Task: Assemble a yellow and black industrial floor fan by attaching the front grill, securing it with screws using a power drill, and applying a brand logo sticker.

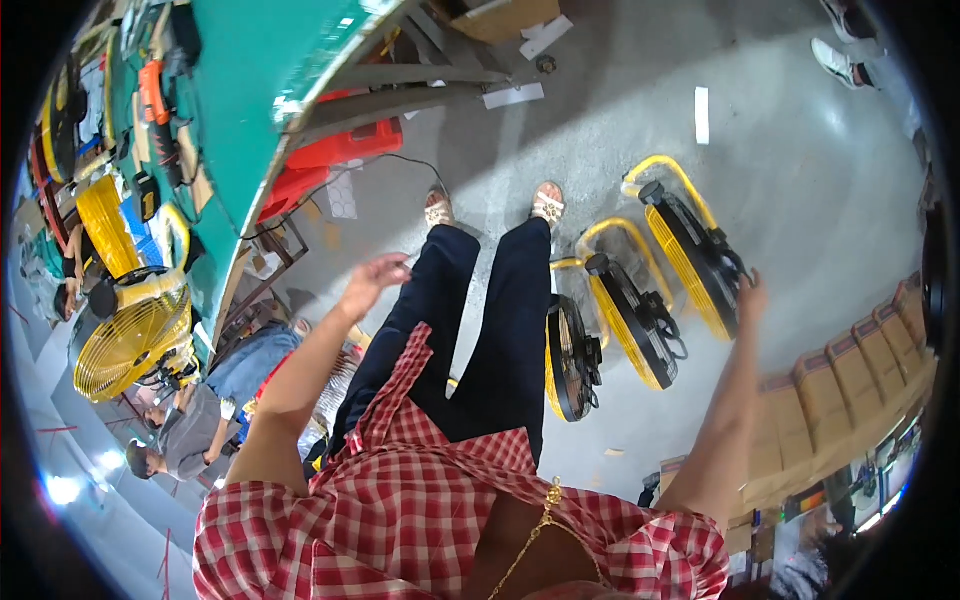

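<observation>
My left hand (376,278) is in the air above my left thigh, fingers apart, holding nothing. On the right, my right hand (750,298) is at the black back of a floor fan (690,255), its fingers closed at a black loop there. That fan has a yellow grille and a yellow tube stand. Two similar fans stand beside it: a middle fan (625,320) and a nearer fan (570,360) close to my right leg. The exact grip of my right fingers is partly hidden.
A green-topped table (240,90) at left bears an orange-and-black power tool (155,110) and a yellow fan (135,340). Red bins (345,145) sit beneath it, near a loose black cable. Cardboard boxes (825,400) line the right. Another person (195,430) is at the left.
</observation>
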### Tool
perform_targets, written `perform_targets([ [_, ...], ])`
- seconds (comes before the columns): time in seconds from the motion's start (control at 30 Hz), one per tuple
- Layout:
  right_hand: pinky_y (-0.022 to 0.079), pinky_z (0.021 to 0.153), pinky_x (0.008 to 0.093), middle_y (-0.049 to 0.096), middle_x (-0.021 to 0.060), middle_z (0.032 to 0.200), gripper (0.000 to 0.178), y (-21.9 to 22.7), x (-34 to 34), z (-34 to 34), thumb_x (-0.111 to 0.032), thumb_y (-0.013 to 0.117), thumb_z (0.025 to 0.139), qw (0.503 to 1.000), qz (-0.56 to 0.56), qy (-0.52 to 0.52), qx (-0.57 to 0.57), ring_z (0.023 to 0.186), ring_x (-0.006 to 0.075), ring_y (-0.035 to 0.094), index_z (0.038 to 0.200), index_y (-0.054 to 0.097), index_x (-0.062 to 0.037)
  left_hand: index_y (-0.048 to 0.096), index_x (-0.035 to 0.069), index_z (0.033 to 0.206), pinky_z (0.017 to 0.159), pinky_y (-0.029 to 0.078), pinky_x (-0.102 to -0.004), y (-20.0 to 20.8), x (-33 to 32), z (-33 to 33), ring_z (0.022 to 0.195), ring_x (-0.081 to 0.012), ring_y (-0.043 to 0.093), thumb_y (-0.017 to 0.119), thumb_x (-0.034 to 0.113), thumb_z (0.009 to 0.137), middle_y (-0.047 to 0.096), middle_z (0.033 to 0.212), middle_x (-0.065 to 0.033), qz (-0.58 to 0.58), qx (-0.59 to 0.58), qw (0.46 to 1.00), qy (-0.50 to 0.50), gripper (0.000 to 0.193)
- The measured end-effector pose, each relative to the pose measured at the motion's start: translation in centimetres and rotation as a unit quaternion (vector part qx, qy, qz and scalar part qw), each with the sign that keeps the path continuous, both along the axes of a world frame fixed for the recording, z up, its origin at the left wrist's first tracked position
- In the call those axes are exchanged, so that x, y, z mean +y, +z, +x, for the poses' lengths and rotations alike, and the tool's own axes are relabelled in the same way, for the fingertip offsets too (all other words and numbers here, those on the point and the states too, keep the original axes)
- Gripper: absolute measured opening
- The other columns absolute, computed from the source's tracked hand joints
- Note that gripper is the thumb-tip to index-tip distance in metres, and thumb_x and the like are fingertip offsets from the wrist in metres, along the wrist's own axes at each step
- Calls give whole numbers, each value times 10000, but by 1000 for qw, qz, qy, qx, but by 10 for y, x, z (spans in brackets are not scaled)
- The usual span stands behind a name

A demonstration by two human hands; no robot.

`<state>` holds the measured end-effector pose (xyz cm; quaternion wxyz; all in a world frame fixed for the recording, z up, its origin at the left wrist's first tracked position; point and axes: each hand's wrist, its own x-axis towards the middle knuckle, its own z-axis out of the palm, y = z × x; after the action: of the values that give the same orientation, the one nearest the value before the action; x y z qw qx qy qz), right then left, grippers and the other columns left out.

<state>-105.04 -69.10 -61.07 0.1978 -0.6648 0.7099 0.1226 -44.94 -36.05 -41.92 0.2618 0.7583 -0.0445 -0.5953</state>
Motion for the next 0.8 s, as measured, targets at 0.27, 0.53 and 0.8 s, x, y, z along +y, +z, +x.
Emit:
perform_targets([
  [0.27, 359, 972, 376, 499, 163, 1220, 573, 331, 115, 346, -188, 743, 649, 751, 162, 304, -563, 1164, 308, 458, 1149, 521, -21, 651, 56, 930, 670, 467, -249, 174, -50, -53, 744, -118, 572, 618, 135, 823, 600, 854, -44, -337, -116, 908, -219, 137],
  [0.53, 487, 689, 240, 622, 52, 841, 359, 450, 194, 443, -43, 603, 814, 523, 496, 306, -622, 761, 133, 616, 1158, 518, 12, 578, -9, 927, 495, 436, -203, 410, 20, 34, 564, -109, 545, 505, 161, 887, 617, 784, -104, -514, -59, 837, 179, 188],
  [0.8, 401, 492, 194, 549, -4, 676, 154, 553, 200, 570, -92, 550, 859, 628, 341, 295, -634, 564, 44, 489, 943, 618, 18, 496, 4, 1195, 566, 315, -179, 551, 176, 176, 634, -70, 387, 569, 260, 860, 473, 836, -23, -654, -238, 685, 215, 428],
])
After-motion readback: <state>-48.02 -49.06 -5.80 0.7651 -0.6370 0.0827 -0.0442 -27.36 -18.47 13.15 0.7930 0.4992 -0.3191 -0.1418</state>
